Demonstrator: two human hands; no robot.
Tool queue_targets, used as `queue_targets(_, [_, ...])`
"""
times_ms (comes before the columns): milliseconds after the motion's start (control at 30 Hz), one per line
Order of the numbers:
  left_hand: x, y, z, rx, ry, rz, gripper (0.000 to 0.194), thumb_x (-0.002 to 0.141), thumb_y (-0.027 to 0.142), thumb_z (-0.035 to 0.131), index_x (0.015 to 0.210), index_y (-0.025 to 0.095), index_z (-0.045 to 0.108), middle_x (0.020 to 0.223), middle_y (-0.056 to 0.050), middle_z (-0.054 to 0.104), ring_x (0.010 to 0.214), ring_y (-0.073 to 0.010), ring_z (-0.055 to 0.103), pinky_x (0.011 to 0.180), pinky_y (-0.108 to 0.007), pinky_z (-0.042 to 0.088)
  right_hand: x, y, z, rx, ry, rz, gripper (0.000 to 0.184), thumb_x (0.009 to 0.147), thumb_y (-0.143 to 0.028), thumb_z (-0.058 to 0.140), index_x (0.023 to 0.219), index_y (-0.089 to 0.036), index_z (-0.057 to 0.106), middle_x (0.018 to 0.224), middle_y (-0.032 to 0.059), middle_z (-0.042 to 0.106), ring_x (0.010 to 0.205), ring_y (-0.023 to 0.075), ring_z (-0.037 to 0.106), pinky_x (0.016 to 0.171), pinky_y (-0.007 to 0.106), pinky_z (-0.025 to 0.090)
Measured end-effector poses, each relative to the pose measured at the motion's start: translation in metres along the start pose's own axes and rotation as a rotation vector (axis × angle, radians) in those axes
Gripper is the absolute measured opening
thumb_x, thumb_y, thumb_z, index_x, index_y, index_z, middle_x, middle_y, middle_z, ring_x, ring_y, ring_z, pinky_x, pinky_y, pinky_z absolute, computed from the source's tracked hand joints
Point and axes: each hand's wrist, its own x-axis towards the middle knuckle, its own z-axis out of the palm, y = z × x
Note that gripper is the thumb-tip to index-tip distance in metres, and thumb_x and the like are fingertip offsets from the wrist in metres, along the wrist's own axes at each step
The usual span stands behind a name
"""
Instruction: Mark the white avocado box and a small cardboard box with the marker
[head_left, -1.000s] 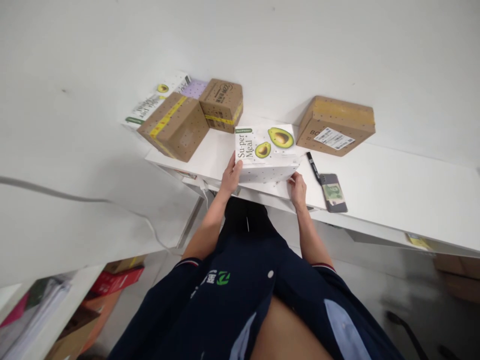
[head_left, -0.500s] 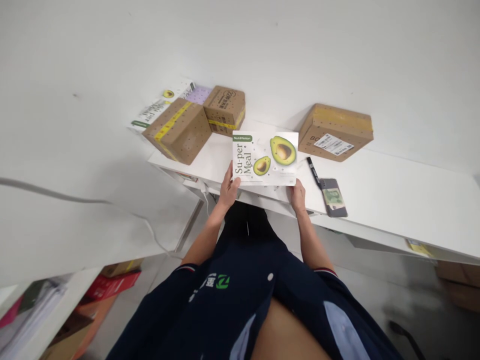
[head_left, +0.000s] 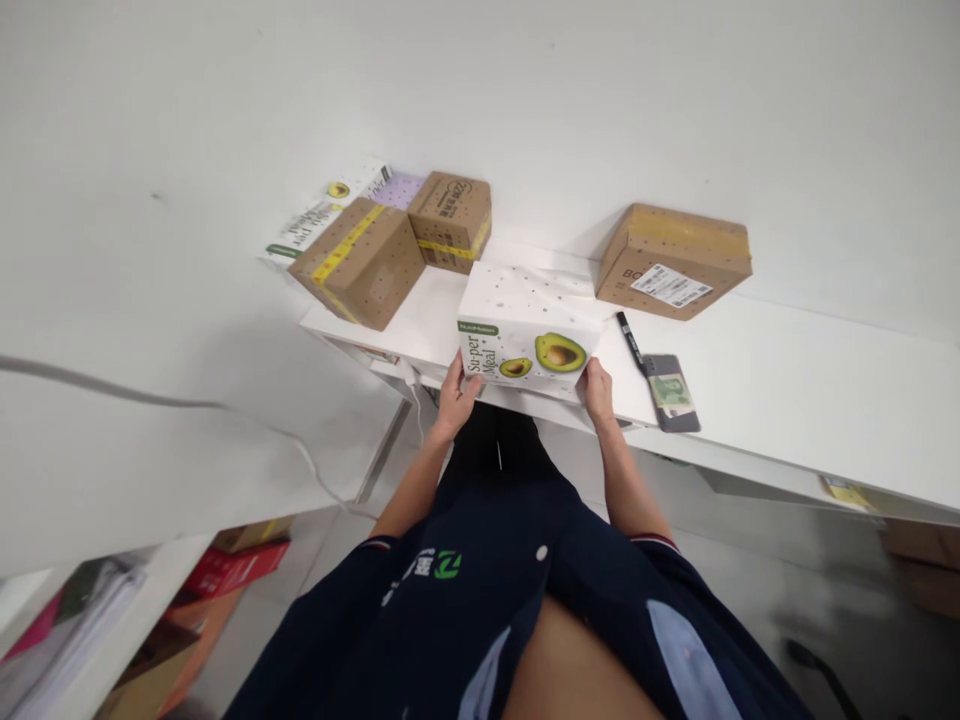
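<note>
Between my two hands is a white Su-per Meal box [head_left: 529,300] with avocado pictures on its near face. Its speckled top face shows, and the printed side is tipped toward me. At the box's lower left corner my left hand [head_left: 456,398] is closed on it, thumb on the front. My right hand [head_left: 598,390] grips the lower right corner, with the fingers partly hidden behind the box. The white desk [head_left: 817,385] lies beneath; I cannot tell whether the box touches it. To the right are a black marker [head_left: 630,338] and a phone [head_left: 673,394] with a banknote in its case.
Back left on the desk stand a taped carton [head_left: 367,265], a smaller carton [head_left: 450,220], and another Su-per Meal box [head_left: 319,222] behind. A labelled carton [head_left: 671,262] leans near the wall at right. A cable [head_left: 150,395] runs at left.
The Su-per Meal box has tilted, so its top face now shows and its printed face appears lower and foreshortened. Both hands keep hold of its lower corners.
</note>
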Motion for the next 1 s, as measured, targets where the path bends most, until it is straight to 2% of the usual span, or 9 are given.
queue_targets(267, [-0.005,-0.007,0.009,0.122,0.054,-0.026,0.05,0.09,0.044,0.061,0.132,0.017,0.061,0.122,-0.014,0.071,0.113,-0.027,0.069,0.104,-0.046,0.053,-0.001,-0.008,0.001,-0.032,0.025,0.024,0.057,0.088,-0.068,0.04,0.092,-0.018,0.067,0.106,0.0115,0.073,0.101,0.0258,0.061,0.097,0.041,0.048])
queue_targets(433, [-0.006,-0.009,0.013,0.158,0.056,-0.03,0.049,0.089,0.041,0.061,0.132,0.018,0.061,0.123,-0.014,0.071,0.113,-0.0267,0.069,0.104,-0.046,0.053,0.001,-0.005,0.001,-0.04,0.042,0.034,0.054,0.088,-0.067,0.04,0.083,-0.019,0.064,0.095,0.0097,0.072,0.095,0.0255,0.06,0.093,0.042,0.049])
queue_targets(600, [-0.006,-0.009,0.013,0.156,0.055,-0.036,0.052,0.09,0.045,0.06,0.134,0.017,0.059,0.127,-0.015,0.069,0.116,-0.028,0.068,0.105,-0.046,0.053,0.001,-0.005,0.002,-0.022,0.05,0.025,0.053,0.089,-0.065,0.041,0.09,-0.019,0.066,0.1,0.0097,0.072,0.1,0.0256,0.06,0.096,0.042,0.049])
queue_targets(733, [-0.003,-0.008,0.012,0.133,0.045,-0.049,0.053,0.088,0.046,0.061,0.133,0.019,0.06,0.126,-0.013,0.07,0.113,-0.0255,0.069,0.103,-0.045,0.053,0.001,-0.004,0.003,0.008,0.046,0.016,0.053,0.09,-0.064,0.042,0.097,-0.018,0.067,0.106,0.0102,0.072,0.104,0.0248,0.059,0.1,0.042,0.046])
queue_targets(867, [0.002,0.003,0.012,0.0,0.08,-0.075,0.057,0.084,0.051,0.063,0.132,0.019,0.06,0.127,-0.014,0.07,0.113,-0.0258,0.068,0.103,-0.045,0.054,0.001,-0.002,0.003,0.039,0.065,0.014,0.053,0.09,-0.063,0.042,0.098,-0.018,0.067,0.109,0.0098,0.071,0.104,0.024,0.059,0.102,0.041,0.045])
queue_targets(1000, [0.011,0.033,0.01,-0.104,0.17,-0.108,0.065,0.087,0.063,0.057,0.137,0.021,0.057,0.141,-0.014,0.062,0.123,-0.0279,0.064,0.1,-0.042,0.055,0.003,0.002,0.005,0.12,0.097,0.044,0.056,0.09,-0.068,0.039,0.099,-0.021,0.068,0.098,0.0058,0.07,0.098,0.0218,0.059,0.093,0.038,0.048])
